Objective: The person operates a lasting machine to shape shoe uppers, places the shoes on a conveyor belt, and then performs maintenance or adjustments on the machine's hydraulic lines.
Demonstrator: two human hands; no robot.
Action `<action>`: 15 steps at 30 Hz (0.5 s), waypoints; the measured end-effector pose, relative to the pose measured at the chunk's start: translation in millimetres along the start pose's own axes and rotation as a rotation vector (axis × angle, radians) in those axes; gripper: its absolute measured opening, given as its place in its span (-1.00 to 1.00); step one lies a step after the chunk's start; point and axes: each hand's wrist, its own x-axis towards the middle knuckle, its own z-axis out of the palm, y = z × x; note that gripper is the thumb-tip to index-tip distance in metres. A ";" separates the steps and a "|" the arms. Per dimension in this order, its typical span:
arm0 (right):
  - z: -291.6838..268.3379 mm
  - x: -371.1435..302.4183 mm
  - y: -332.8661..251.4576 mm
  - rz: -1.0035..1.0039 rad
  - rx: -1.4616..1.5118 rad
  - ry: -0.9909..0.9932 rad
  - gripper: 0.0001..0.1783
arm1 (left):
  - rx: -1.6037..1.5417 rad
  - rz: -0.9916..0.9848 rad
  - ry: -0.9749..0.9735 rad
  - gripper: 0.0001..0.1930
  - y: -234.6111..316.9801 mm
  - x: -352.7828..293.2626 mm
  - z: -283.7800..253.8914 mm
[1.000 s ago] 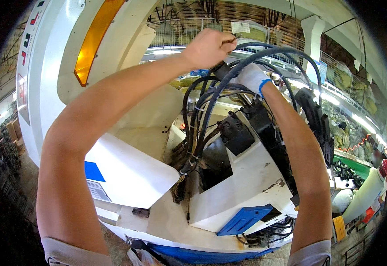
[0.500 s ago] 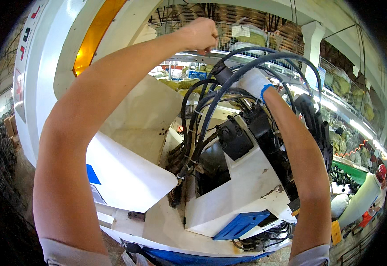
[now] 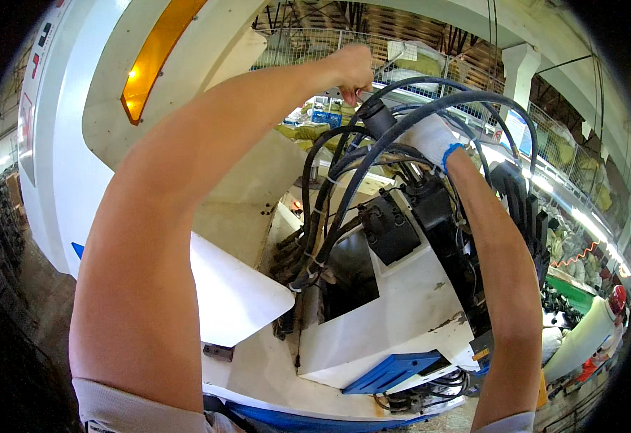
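Observation:
My left hand (image 3: 355,72) is bare and raised above the far side of the machine, its fingers curled together close to the top end of a dark cylindrical part (image 3: 377,118). Whatever its fingertips hold is too small to make out. My right hand (image 3: 431,137) wears a white knit glove with a blue cuff. It reaches in behind a thick black hose (image 3: 362,155), against the lower end of the cylindrical part. The hose and the glove's angle hide its fingers. More black hoses arch around both hands and run down into the white machine (image 3: 380,317).
Black blocks (image 3: 388,227) with cables sit below the hoses. A white panel with an amber window (image 3: 142,79) stands at the left. A blue slotted cover (image 3: 390,372) is low on the machine. Behind are mesh-fenced shelves (image 3: 467,72) with sacks, and a person in a red cap (image 3: 616,299).
My left hand has come down and slightly right, close to the top of the cylindrical part. My right hand stays beside that part. The whole view has shifted slightly.

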 end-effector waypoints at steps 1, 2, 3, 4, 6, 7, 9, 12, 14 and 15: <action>-0.2 0.3 0.1 -0.024 0.008 0.007 -0.58 | 0.004 0.001 0.010 -0.76 -2.8 1.4 -0.1; -0.5 -1.1 0.8 -0.017 0.003 0.003 -0.57 | 0.005 0.007 0.014 -0.76 -1.5 -0.2 2.3; -1.6 -2.8 0.6 -0.011 -0.003 -0.001 -0.56 | 0.006 0.013 0.018 -0.75 1.0 -1.0 3.3; -3.0 -4.1 1.3 -0.004 -0.009 -0.005 -0.56 | 0.026 0.023 0.018 -0.75 4.9 -0.8 2.9; -1.1 -0.9 1.8 0.019 -0.038 -0.025 -0.56 | 0.076 0.021 0.019 -0.73 3.5 -2.8 1.1; 0.2 0.8 2.7 0.030 -0.053 -0.036 -0.56 | 0.050 0.011 0.004 -0.73 2.1 -4.3 1.9; 1.7 3.8 2.5 0.024 -0.094 -0.037 -0.56 | -0.002 -0.003 -0.019 -0.71 -0.7 -4.8 0.7; -0.8 3.2 -1.8 -0.006 -0.164 -0.082 -0.57 | 0.110 0.058 -0.042 -0.73 -2.8 -0.7 1.5; -4.5 2.0 -3.6 -0.018 -0.219 -0.112 -0.56 | 0.002 -0.051 -0.023 -0.76 2.7 2.2 3.2; -7.1 1.7 -3.3 -0.017 -0.250 -0.119 -0.56 | -0.051 -0.100 -0.012 -0.78 7.9 2.8 2.1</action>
